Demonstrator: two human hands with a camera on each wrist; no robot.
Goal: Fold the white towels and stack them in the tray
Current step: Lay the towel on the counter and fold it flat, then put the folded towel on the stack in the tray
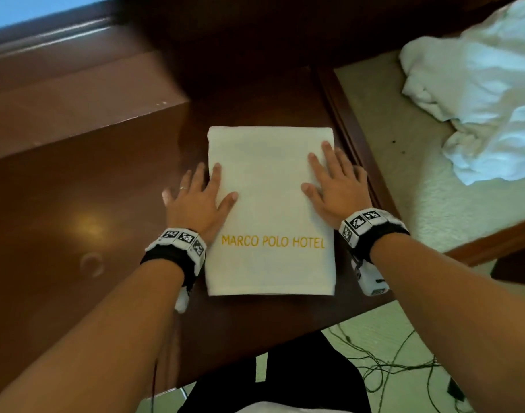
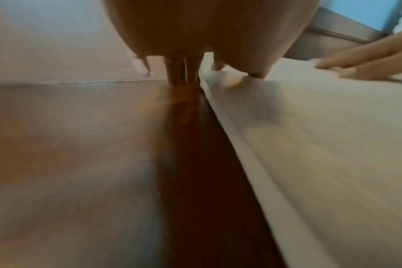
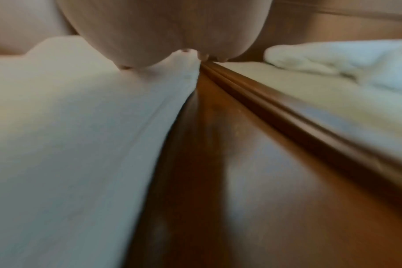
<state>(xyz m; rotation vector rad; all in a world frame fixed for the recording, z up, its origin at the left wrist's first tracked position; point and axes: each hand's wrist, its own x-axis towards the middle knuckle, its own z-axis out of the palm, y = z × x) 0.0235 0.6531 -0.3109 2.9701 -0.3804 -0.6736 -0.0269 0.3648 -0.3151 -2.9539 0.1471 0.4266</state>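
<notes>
Head view shows one folded white towel (image 1: 270, 210) lying flat on a dark brown table (image 1: 76, 234), its gold stitched lettering "MARCO POLO HOTEL" (image 1: 273, 242) reading toward the person. Two hands rest on it. The left hand (image 1: 195, 201) lies palm down along the towel's left edge, thumb and forefinger on the cloth and the other fingers on the wood just beside it; a ring (image 1: 182, 188) sits on one finger. The right hand (image 1: 334, 186) lies palm down along the right edge. All fingers of both hands are spread and straight, pressing flat and gripping nothing. Each wrist carries one black band with black-and-white coded squares, so two bands: left (image 1: 177, 245), right (image 1: 371, 228).

To the right, beyond a raised wooden rim, is a pale lined surface (image 1: 404, 138) that may be the tray, though I cannot tell for sure. On it lies a crumpled heap of white towels (image 1: 487, 93); how many are in the heap cannot be counted. Thin cables (image 1: 389, 362) trail over the light floor (image 1: 410, 391) at the bottom.

Left wrist view, blurred, shows the left fingertips (image 2: 140, 66) at the towel's edge (image 2: 310, 145). Right wrist view shows the towel's right edge (image 3: 80, 136) beside the wooden rim (image 3: 276, 108).
</notes>
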